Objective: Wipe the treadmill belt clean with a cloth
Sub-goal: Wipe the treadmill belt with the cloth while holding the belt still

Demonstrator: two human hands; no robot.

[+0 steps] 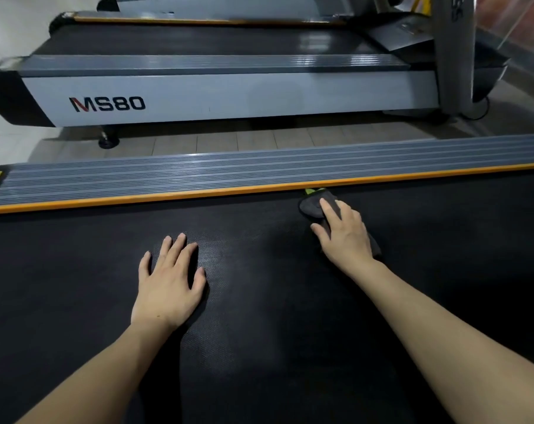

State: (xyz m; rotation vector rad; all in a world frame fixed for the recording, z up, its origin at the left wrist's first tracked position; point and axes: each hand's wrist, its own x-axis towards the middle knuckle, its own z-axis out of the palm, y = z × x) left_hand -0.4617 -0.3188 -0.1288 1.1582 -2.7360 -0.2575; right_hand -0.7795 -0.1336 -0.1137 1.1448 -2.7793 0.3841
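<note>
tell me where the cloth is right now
In the head view the dark cloth lies on the black belt under the right hand, right of centre, against the orange strip of the side rail.

Black textured rubber treadmill belt [259, 316] was the carrying surface, filling lower half of view. Faint pale sheen near belt centre. On it: left hand [167, 283] lay flat, palm down, fingers straight & slightly spread. Right hand [342, 232] pressed down on dark grey cloth w/ green edge [313, 205], fingers straight; cloth lay on belt at far edge, its green bit touching orange trim strip [167, 195]. Beyond strip, grey ribbed side rail [198, 172] ran along belt. Hands were apart, cloth further from the person than left hand. Pale tiled floor [229, 142] carried second grey treadmill marked MS80 [198, 93], parallel, beyond rail.
</note>
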